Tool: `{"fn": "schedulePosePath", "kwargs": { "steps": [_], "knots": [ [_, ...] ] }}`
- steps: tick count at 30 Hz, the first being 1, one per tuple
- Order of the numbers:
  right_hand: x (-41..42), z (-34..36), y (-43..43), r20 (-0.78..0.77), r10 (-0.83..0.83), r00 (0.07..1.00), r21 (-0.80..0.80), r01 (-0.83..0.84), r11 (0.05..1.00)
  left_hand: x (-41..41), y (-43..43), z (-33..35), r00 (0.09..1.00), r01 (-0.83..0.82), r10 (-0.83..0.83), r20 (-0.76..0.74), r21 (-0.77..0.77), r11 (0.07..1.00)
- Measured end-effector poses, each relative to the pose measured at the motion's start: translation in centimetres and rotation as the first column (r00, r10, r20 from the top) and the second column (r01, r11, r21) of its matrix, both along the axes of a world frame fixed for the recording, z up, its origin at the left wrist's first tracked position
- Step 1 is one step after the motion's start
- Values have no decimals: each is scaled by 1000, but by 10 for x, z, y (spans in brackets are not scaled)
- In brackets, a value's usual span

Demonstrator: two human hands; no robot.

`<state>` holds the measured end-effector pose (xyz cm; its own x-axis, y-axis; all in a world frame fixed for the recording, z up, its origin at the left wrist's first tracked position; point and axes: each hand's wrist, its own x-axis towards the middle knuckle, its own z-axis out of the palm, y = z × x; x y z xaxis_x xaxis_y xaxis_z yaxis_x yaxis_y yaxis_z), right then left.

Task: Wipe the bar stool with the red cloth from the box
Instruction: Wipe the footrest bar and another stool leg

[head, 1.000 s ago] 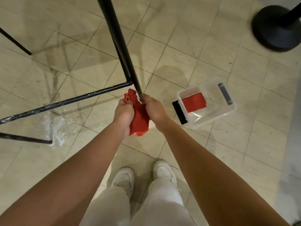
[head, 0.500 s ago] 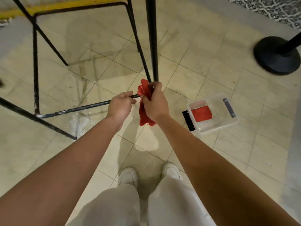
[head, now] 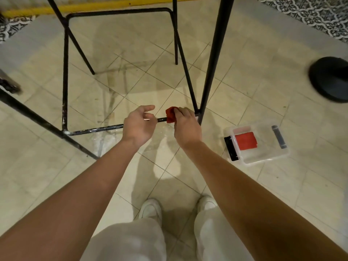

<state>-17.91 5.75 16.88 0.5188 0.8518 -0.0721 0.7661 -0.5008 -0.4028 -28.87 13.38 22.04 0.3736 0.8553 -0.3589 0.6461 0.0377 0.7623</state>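
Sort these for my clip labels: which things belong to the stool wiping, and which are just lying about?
Job: red cloth, right hand, left hand, stool bar, clear box.
Lying about: black round base, yellow strip.

beige tiles (head: 263, 87): floor | black round base (head: 331, 78): far right | yellow strip (head: 94, 6): top edge

You get warm, rather dim indoor light on the floor (head: 244, 81). Soft-edged shadows lie far between the stool (head: 212, 63) legs and near your shoes (head: 150, 208), with a pale patch just beyond them. The box (head: 263, 160) glints faintly. The cloth (head: 170, 114) is fairly sharp. The wide lens bows the legs, and the left edge and the right-hand base (head: 331, 80) are smeared.
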Motion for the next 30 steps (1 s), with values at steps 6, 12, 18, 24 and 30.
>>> {"fn": "schedulePosePath", "kwargs": {
  "steps": [6,12,18,24,30],
  "knots": [
    [4,-3,-4,26,224,974,-10,-224,975,3,5,1,998,-31,35,56,-71,997],
    [16,-13,-27,174,-35,984,81,21,996,1,1,0,997,-33,39,66,-86,996],
    [-7,-5,-6,-67,40,997,53,-36,998,3,1,-1,997,-41,45,58,-76,996],
    [9,-5,-14,3,-8,1000,40,8,999,-2,4,-4,998,-20,24,59,-51,998],
    [-13,-2,3,-113,41,993,68,-33,997,-12,16,-6,998,-41,44,47,-55,998]
  ]
}}
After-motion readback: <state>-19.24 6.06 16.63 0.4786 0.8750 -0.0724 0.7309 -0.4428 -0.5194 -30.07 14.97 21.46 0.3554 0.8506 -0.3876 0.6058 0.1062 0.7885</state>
